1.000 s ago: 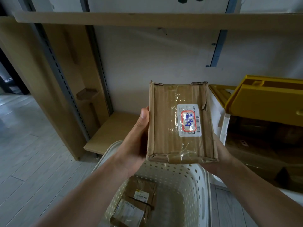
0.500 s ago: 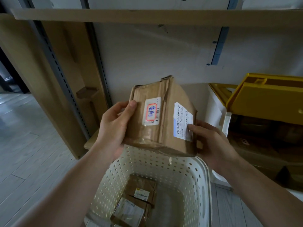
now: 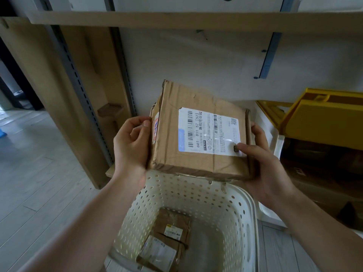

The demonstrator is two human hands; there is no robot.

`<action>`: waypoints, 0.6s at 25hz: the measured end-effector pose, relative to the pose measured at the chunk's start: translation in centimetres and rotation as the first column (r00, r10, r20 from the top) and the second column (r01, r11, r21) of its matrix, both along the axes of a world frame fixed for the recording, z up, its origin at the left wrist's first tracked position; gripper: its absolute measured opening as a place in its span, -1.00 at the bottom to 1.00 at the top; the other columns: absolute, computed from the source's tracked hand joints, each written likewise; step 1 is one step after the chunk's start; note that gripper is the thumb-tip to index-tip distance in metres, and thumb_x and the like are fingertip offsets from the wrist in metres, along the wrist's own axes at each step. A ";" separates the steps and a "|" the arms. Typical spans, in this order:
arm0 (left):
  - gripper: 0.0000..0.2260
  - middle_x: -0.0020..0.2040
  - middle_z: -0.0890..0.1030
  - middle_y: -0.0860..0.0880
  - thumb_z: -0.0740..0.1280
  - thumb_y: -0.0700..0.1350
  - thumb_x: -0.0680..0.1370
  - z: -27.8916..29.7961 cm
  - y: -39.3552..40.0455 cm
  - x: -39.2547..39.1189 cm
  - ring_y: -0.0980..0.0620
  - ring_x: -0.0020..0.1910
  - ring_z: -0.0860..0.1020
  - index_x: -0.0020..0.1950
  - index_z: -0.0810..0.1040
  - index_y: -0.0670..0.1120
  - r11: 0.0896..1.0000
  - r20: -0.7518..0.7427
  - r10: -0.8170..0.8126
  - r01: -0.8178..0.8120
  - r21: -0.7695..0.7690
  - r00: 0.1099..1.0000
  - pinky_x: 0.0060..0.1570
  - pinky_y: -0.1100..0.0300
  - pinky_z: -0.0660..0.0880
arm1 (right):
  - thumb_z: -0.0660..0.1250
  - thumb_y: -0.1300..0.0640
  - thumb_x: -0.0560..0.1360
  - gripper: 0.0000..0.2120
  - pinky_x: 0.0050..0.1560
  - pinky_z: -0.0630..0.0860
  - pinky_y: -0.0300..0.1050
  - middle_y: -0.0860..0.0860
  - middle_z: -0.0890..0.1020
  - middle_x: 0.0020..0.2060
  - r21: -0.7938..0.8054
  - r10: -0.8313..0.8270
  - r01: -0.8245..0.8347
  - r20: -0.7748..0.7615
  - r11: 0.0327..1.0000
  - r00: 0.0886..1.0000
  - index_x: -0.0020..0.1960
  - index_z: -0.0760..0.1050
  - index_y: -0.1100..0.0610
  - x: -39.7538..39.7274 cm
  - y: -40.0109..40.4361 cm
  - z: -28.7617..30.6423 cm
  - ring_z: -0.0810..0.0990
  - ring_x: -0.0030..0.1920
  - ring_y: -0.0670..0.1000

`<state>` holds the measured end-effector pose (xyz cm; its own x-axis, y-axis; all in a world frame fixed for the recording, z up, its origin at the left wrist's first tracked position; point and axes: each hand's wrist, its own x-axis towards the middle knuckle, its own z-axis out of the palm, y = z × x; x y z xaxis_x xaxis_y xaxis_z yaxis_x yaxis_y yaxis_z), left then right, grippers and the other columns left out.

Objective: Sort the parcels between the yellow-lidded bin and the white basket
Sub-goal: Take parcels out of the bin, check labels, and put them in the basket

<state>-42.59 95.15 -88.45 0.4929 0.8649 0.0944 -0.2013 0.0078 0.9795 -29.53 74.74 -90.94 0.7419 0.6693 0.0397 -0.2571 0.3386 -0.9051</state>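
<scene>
I hold a brown cardboard parcel with both hands above the white basket. Its big white shipping label faces up; a small red-edged sticker shows on its left side. My left hand grips the left side, thumb by the sticker. My right hand grips the right edge, thumb pressed on the label. The perforated basket below holds two small brown parcels. The bin with the yellow lid stands open at the right, with cardboard boxes inside it.
A wooden shelf board runs overhead, with a white wall behind. A wooden upright with metal slotted rails stands at the left. Grey plank floor spreads to the left of the basket.
I have turned the parcel over: the side with the small red-edged sticker rolled to the left, and the large shipping label now faces up. Both hands shifted their grip with it.
</scene>
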 end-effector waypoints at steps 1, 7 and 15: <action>-0.88 -0.02 0.75 0.00 0.37 0.01 0.63 0.0 -0.1 0.0 -0.04 0.03 0.70 0.06 0.68 0.04 1.000 -0.001 -0.022 0.022 0.004 1.000 0.20 -0.19 0.60 | 0.40 0.20 0.42 -0.37 0.26 0.51 0.39 0.02 0.64 0.29 -0.009 0.011 -0.011 0.034 1.000 0.999 0.38 0.39 -0.27 -0.1 -0.1 0.1 0.60 0.31 0.21; -0.14 0.24 0.68 0.00 0.46 0.48 0.27 -0.5 -0.9 -0.4 -0.06 0.22 0.66 0.44 0.49 0.04 0.930 -0.031 -0.364 0.366 0.049 0.931 0.23 -0.12 0.57 | 0.41 0.32 0.34 -0.17 0.20 0.61 0.15 -0.07 0.63 0.29 -0.053 0.008 0.000 0.150 0.999 0.989 0.41 0.32 -0.36 0.1 -0.7 0.1 0.61 0.31 0.09; -0.25 0.21 0.69 -0.07 0.44 0.28 0.30 -1.0 -0.1 0.1 -0.16 0.20 0.66 0.44 0.45 0.02 0.896 0.002 -0.442 0.442 -0.051 0.897 0.20 -0.20 0.58 | 0.22 0.32 0.29 -0.09 0.08 0.58 -0.11 -0.15 0.60 0.32 -0.134 0.059 -0.020 0.299 0.991 0.953 0.49 0.21 -0.37 0.3 -1.3 -0.4 0.58 0.31 -0.04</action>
<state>-42.45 95.01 -89.43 0.8261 0.5613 0.0509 -0.1567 0.1420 0.9774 -29.23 73.46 -91.29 0.6815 0.7120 0.1692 0.0235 0.2098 -0.9775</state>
